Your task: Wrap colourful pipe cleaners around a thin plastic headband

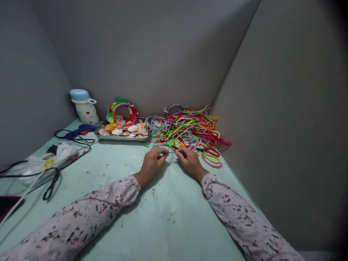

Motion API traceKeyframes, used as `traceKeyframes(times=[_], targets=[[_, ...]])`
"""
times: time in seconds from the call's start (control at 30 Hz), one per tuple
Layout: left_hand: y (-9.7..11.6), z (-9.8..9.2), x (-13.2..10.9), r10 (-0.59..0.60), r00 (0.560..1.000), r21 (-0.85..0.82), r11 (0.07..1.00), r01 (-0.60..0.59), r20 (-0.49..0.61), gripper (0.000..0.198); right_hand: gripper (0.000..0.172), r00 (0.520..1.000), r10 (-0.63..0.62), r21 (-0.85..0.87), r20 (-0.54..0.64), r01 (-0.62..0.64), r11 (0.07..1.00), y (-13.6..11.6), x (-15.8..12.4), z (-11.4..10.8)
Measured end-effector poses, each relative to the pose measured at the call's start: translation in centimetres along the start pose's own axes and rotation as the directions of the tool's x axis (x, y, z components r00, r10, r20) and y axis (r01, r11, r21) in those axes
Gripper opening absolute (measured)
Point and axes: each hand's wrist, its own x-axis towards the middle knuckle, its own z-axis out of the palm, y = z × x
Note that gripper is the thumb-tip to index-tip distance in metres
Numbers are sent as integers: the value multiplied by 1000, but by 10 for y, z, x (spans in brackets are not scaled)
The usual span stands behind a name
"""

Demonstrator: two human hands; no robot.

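Just in front of the colourful heap, my left hand and my right hand face each other above the table, fingertips a short gap apart. Both pinch a thin grey strand that spans the gap; whether it is wire or a pipe cleaner is too small to tell. Right behind my fingers lies a tangled heap of pipe cleaners in red, green, pink, yellow and orange. Grey loops rest at the heap's left side. Most of the strand is hidden by my fingers.
A metal tray of seashells stands at the back, with pipe-cleaner rings upright on it. Left are a bottle, a blue tool, black cables and a plastic bag. Grey walls enclose the pale green table.
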Motion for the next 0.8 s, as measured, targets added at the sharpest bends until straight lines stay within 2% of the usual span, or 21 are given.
traceKeyframes(times=[0.8], targets=[[1,0,0,-10,1000,27,1000,11,-22,11,19,1000,4,11,-12,-4,1000,-2,0,0]])
